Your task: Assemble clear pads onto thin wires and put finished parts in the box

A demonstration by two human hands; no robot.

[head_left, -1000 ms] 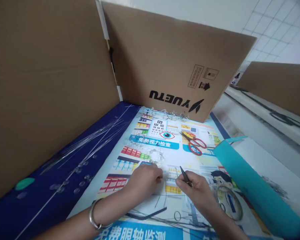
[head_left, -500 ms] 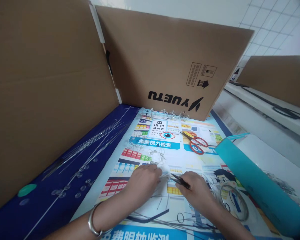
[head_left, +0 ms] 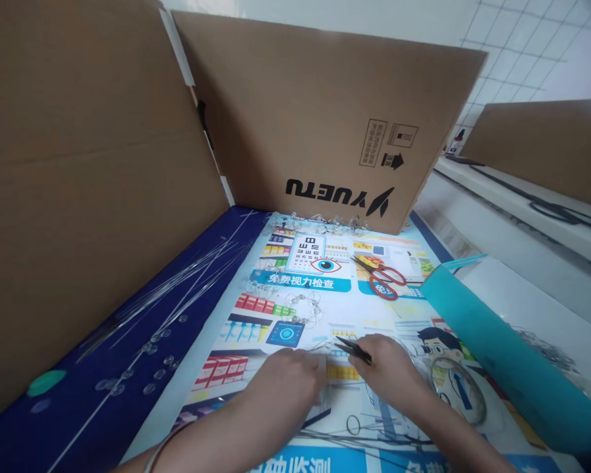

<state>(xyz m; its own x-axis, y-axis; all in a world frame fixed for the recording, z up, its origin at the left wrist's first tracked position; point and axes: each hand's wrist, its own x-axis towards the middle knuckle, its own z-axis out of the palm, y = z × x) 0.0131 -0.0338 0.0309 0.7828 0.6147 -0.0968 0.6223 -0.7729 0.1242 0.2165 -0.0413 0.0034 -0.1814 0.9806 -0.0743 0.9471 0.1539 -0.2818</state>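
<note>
My left hand point(head_left: 293, 381) is closed over the printed sheet, with fine wire point(head_left: 321, 347) showing just beyond its fingers; what exactly it pinches is too small to tell. To its right, my right hand point(head_left: 389, 368) is wrapped round small dark pliers point(head_left: 355, 351), whose tips point left toward the wire. A ring of clear beads on wire point(head_left: 303, 307) lies just beyond my hands. Farther back rest red-handled scissors point(head_left: 387, 281). Nearer me, dark wires point(head_left: 345, 439) lie on the sheet, partly behind my left forearm.
Cardboard panels point(head_left: 325, 118) stand at the back and left. Loose clear beads point(head_left: 160, 373), long thin wires point(head_left: 162, 289) and a green disc point(head_left: 46, 382) lie on the blue cloth. At right are a coil of wire point(head_left: 480, 401) and a teal-sided box point(head_left: 512, 368) holding wire pieces.
My left hand has moved nearer me, away from the bead ring, uncovering a blue printed square. My right hand still holds the pliers. The view has shifted slightly.
</note>
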